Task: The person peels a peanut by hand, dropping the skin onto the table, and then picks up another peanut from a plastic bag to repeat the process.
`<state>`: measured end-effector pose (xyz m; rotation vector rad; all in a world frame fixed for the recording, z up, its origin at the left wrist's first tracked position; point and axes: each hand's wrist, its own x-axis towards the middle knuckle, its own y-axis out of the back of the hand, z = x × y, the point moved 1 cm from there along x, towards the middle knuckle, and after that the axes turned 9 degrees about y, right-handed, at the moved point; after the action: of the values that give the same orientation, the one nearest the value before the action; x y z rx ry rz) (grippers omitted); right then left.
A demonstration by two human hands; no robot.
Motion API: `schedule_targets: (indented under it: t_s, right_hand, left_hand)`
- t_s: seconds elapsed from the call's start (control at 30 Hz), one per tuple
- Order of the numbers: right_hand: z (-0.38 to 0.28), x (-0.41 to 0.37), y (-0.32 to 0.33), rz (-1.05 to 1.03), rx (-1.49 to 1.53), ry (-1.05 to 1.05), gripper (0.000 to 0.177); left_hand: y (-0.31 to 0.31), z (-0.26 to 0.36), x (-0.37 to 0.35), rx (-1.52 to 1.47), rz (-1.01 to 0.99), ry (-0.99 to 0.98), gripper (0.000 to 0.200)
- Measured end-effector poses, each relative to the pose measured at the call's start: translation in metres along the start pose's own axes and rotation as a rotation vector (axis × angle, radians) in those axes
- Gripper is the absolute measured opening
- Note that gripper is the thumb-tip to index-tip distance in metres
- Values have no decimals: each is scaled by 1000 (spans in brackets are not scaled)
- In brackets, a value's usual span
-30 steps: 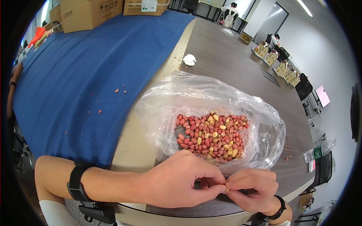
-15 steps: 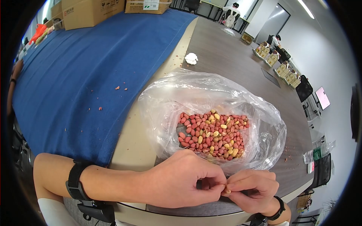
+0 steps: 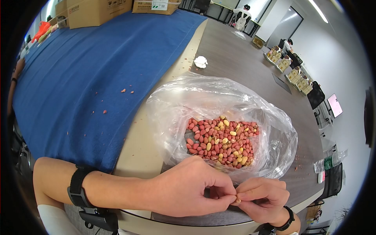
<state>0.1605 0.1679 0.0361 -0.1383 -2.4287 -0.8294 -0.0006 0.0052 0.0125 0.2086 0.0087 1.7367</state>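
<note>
My left hand [image 3: 192,188] and my right hand [image 3: 265,196] meet at the near edge of the table, fingertips touching. Both are closed in a pinch around one small pale peanut [image 3: 238,200], mostly covered by the fingers. Just beyond them lies a clear plastic bag [image 3: 276,129], its mouth spread wide. Inside it is a heap of peanuts [image 3: 223,143], most with red skins and several pale yellow ones without skin.
Blue cloth [image 3: 98,70] covers the table's left side, with skin crumbs [image 3: 123,90] on it. A crumpled white tissue [image 3: 201,62] lies behind the bag. Cardboard boxes [image 3: 98,13] stand far left. At right is a plastic bottle [image 3: 331,160]. Other people sit farther back.
Both hands keep almost the same place and pinch, with the fingertips shifting slightly. The whole view has moved a little.
</note>
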Motion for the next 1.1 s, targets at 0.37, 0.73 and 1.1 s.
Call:
schedule_targets:
  t_s: [0.37,0.73,1.1]
  right_hand:
    - [-1,2,-1,4,-20,-21,21]
    - [0,0,0,14,-27,13,22]
    - [1,-1,0,4,-33,21,23]
  left_hand:
    - [-1,4,0,-26,6,34,12]
    - [0,2,0,-26,-6,14,13]
    - [-1,3,0,-47,-10,16,14]
